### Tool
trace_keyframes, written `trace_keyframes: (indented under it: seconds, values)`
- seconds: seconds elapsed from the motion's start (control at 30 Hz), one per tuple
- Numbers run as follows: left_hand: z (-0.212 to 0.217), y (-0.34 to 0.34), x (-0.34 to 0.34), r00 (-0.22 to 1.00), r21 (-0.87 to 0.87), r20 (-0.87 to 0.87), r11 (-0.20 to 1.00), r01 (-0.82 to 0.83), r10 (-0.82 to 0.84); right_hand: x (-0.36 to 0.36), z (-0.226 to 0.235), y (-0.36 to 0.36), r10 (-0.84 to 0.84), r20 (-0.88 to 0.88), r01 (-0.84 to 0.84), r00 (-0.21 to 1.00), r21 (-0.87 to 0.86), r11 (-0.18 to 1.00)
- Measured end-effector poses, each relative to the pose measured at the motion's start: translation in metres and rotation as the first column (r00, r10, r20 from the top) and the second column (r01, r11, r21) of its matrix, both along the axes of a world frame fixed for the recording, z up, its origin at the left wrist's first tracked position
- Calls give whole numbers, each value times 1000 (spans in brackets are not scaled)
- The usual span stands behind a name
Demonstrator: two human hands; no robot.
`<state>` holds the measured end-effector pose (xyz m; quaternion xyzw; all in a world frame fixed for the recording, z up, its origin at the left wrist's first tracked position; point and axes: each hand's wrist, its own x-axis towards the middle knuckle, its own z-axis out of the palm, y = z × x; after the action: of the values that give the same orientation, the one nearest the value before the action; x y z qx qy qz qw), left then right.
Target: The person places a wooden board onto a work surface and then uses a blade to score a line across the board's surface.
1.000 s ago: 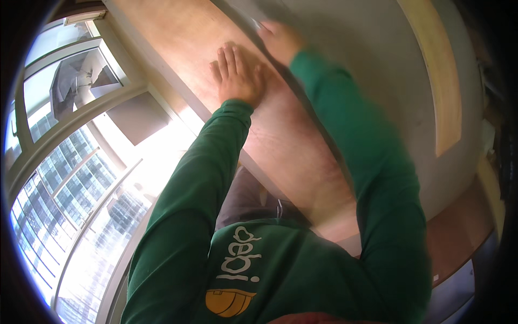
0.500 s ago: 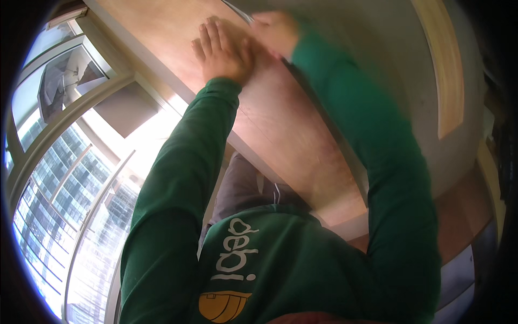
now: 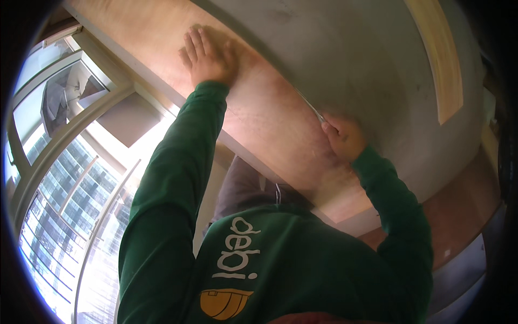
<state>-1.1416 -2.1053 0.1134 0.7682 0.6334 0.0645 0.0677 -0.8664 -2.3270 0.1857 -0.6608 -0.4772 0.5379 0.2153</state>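
Board (image 3: 270, 124), pale wood, runs along the left edge of the grey tabletop (image 3: 350, 54). Left hand (image 3: 210, 62): palm down on the board, toward its far end; fingers released, straight, slightly spread. Right hand (image 3: 346, 139): at the board's right long edge, toward its near end; fingers curled round a thin metal tool (image 3: 317, 112). Tool's slim free end points away along that edge; contact with board cannot be told. Wood strip (image 3: 440, 65) near the tabletop's right edge, well apart from both hands.

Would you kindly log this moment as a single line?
left hand: spread on wooden board; right hand: closed on thin shiny tool at board's edge; nearby: pale wood strip, grey surface
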Motion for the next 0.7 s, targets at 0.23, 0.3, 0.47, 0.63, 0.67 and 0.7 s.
trace_keyframes:
  seconds: [0.23,0.3,0.47,0.63,0.67,0.7]
  values:
    - [4,-2,1,1000,-5,28,1000,-6,6,-5,28,35,-146,-151,97,978,-289,952]
    - [5,-3,-1,1000,0,25,1000,-1,1,-14,11,69,-57,-103,48,993,-88,995]
    - [1,-4,4,999,26,48,1000,14,-15,-55,-40,173,108,-47,-91,993,270,959]
    - [0,-5,16,998,70,51,997,25,-29,-72,-55,226,178,207,-239,962,323,916]
    - [2,-6,21,998,74,54,997,29,-33,-68,-56,225,172,265,-252,949,305,919]
    - [3,-7,20,998,62,58,998,13,-17,-66,-48,219,198,193,-239,961,224,945]
